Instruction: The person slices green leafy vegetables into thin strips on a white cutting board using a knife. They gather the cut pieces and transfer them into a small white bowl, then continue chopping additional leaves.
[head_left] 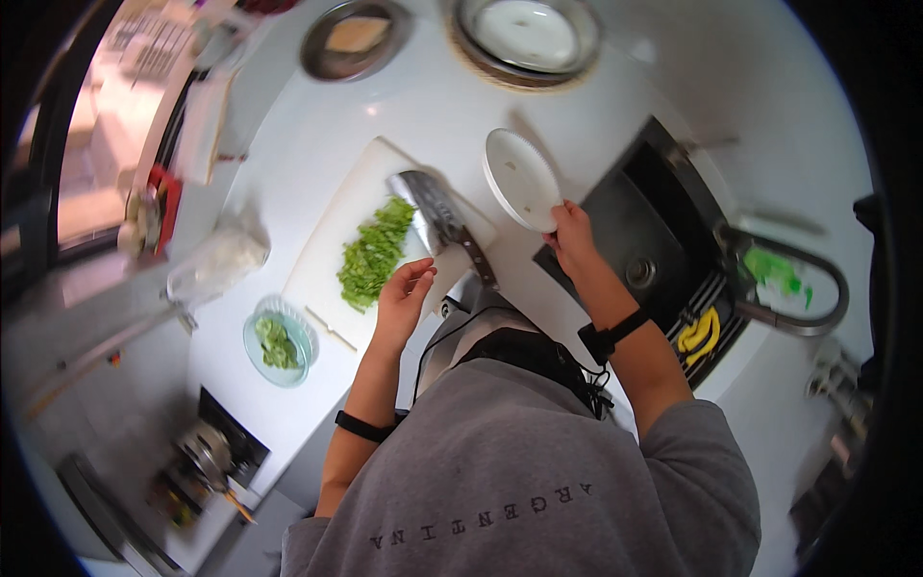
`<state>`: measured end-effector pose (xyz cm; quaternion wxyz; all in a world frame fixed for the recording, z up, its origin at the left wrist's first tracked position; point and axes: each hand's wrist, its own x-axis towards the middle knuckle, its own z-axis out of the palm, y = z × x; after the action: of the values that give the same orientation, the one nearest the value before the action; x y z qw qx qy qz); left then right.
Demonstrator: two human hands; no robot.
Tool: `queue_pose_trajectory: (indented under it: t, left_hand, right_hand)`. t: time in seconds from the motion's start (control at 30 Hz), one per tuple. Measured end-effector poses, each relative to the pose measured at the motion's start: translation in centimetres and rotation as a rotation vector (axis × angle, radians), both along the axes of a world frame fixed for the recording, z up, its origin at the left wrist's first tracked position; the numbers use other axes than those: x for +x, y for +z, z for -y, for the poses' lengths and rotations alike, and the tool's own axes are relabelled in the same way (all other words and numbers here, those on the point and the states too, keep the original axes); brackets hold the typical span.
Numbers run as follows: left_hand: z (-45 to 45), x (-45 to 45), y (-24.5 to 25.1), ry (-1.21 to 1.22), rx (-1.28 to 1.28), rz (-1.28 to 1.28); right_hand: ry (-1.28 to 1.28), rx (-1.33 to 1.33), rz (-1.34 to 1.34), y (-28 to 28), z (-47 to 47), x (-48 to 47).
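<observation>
My right hand [573,234] grips the near rim of a white oval dish [523,180], tilted above the counter beside the sink. Small bits cling to the dish. Over the near edge of a white cutting board [324,252], my left hand [405,296] holds nothing, its fingers slightly bent and apart. A heap of chopped green leaves [375,252] lies on the board. Against its right side rests a cleaver [425,209] with a riveted dark handle pointing towards me. A thin pale stick [330,329] lies at the board's lower left edge.
A black sink [638,223] with a faucet [822,281] and a yellow cloth [699,337] is at right. Left stand a glass bowl of greens [249,350] and a clear bag [216,267]. Behind are a metal bowl [314,54] and stacked dishes [526,32]. A pan [205,447] sits lower left.
</observation>
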<state>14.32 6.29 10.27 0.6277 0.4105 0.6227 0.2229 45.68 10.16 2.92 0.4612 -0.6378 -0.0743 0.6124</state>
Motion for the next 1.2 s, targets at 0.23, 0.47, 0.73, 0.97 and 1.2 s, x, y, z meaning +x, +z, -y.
queue_pose_trajectory:
  t: [0.23, 0.47, 0.73, 0.97, 1.2]
  left_hand:
    - [-3.5, 8.2, 2.1, -0.297, -0.095, 0.041]
    - [-5.4, 20.4, 5.0, -0.655, -0.361, 0.023]
    - [-4.3, 26.6, 4.3, -0.782, 0.067, 0.267]
    - [-2.5, 29.0, 2.1, -0.7, -0.223, 0.185]
    - [-5.1, 27.3, 0.1, -0.681, -0.201, 0.137]
  right_hand:
    - [-0.211, -0.228, -0.35, 3.1, 12.9, 7.3]
    - [-0.166, -0.22, -0.192, 4.0, 18.6, 5.9]
    - [-0.395, -0.082, 0.052, 5.9, 19.6, 7.9]
    - [-0.316, -0.109, 0.1, 5.9, 21.2, 10.4]
    - [-0.155, -0.142, -0.024, 5.3, 18.3, 10.1]
